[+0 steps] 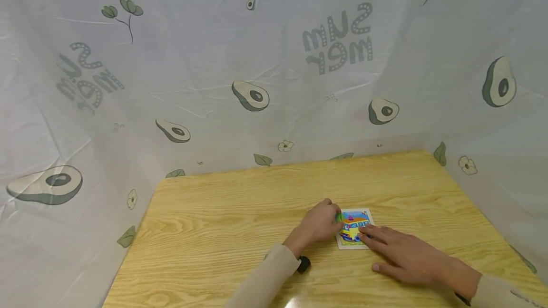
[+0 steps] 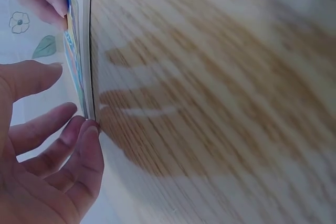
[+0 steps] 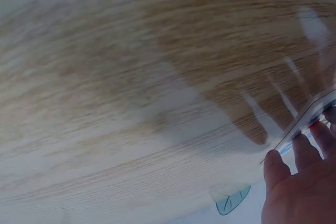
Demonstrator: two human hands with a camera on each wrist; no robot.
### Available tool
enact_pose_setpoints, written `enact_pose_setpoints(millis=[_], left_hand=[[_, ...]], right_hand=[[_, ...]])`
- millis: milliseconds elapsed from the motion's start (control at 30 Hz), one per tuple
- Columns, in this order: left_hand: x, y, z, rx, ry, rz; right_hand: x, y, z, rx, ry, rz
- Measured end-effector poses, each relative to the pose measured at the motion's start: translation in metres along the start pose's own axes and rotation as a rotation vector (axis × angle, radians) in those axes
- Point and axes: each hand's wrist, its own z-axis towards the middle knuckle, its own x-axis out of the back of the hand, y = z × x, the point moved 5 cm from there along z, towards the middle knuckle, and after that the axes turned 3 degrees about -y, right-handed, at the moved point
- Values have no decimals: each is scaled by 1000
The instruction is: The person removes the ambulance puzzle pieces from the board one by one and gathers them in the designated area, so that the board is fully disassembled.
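A small, nearly square picture board point(image 1: 353, 241) with a white border, showing a yellow bus, lies flat on the table. My left hand point(image 1: 318, 222) is at its left side. In the left wrist view, the bent left fingertips point(image 2: 90, 127) touch the board's edge point(image 2: 84, 51), while the thumb is held apart above the picture. From the other side, my right hand point(image 1: 411, 255) reaches over with fairly straight fingers, their tips resting on the right part of the picture. The right wrist view shows those fingers point(image 3: 307, 153) along the board's edge point(image 3: 315, 103).
The board lies on a wood-grain table point(image 1: 222, 222) that reflects the hands. A pale curtain point(image 1: 197, 61) printed with avocados and leaves encloses the back and both sides. Beneath the left sleeve point(image 1: 265, 274) a small black item point(image 1: 303, 264) shows at the wrist.
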Motion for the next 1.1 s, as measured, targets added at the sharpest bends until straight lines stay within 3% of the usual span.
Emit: enact_pose_setpoints(millis=[333,633,767,933,1100], left_hand=[[2,2,8,39,16,-11],[-2,1,10,154,19,-75],[-5,3,12,173,16,-100],[-7,0,10,202,12,-180],[-5,-5,11,173,45,-271]], right_hand=[[2,3,1,-52,-12,-8],[-3,0,-2,-59,-15,-41],[-4,0,-4,-74,-29,-38],[-4,0,-4,-69,-36,-15],[-3,-2,-2,-73,-43,-3]])
